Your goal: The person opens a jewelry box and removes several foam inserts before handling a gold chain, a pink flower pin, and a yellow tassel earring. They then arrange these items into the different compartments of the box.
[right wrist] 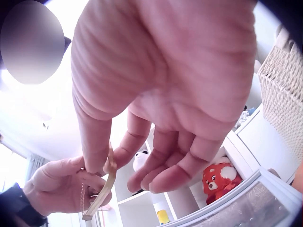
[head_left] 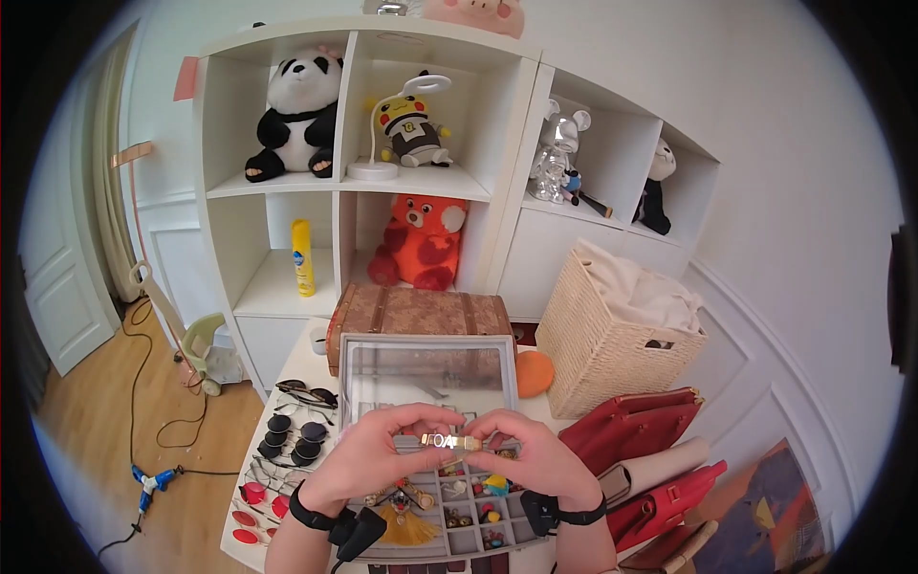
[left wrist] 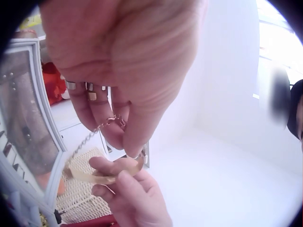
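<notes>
Over an open jewellery box (head_left: 346, 383), both hands hold up a gold bracelet (head_left: 453, 442) with shiny letters on its front. My left hand (head_left: 378, 454) pinches one end between thumb and fingers. At the other end, my right hand (head_left: 537, 457) grips the flat gold band (left wrist: 102, 179) with thumb and fingertips. A thin chain (left wrist: 87, 138) hangs from the bracelet by the left fingers, on which rings (left wrist: 92, 96) show. Beneath the hands, the box's grey compartments hold small trinkets (head_left: 494, 485) and a yellow tassel piece (head_left: 409, 526).
Several pairs of glasses (head_left: 308, 447) lie left of the box. Behind its raised glass lid stands a brown chest (head_left: 421, 316). A woven basket (head_left: 588, 335) and red bags (head_left: 645, 426) stand to the right. A white shelf (head_left: 273, 187) with plush toys rises behind.
</notes>
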Demonstrator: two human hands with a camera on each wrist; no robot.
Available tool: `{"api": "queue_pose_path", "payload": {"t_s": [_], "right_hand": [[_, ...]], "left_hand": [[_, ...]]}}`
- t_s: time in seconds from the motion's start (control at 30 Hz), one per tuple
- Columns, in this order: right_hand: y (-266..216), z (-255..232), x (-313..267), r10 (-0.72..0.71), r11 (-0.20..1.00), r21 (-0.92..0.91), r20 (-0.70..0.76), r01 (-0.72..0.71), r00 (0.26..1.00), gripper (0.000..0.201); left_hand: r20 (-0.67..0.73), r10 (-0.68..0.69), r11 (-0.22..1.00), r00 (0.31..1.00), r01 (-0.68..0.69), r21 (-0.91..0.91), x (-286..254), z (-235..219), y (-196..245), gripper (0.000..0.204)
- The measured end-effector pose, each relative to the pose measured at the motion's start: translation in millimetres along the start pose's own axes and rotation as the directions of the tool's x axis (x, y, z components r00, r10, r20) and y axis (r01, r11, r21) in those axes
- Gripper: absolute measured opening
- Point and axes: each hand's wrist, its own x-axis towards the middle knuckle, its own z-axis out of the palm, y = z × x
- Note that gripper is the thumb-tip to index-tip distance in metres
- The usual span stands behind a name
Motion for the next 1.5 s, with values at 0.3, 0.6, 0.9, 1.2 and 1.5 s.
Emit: {"api": "queue_pose_path", "payload": {"t_s": [0.3,0.6,0.9,1.2,1.5], "right_hand": [[4,1,-3,-0.032,0.995,0.093,-0.043,0.036,0.999,0.023],[-8,2,-5,0.089,0.976,0.209,-0.134,-0.060,0.987,0.021],[-1,4,-3,0.100,0.979,0.191,-0.168,-0.068,0.981,0.020],[-2,6,-1,0.076,0.984,0.176,-0.256,-0.031,0.964,0.020],[2,7,-1,0.056,0.998,0.052,-0.308,-0.042,0.950,0.023]], "left_hand": [[-0.081,0.042,0.984,0.996,-0.027,0.176,-2,5,7,0.040],[-0.076,-0.086,0.982,0.993,0.098,0.162,2,4,-6,0.037],[-0.109,0.017,0.981,0.994,0.005,0.195,-1,4,0,0.043],[-0.110,0.023,0.978,0.994,0.000,0.211,-2,2,2,0.047],[-0.137,0.043,0.973,0.990,-0.011,0.228,-3,4,-3,0.046]]}}
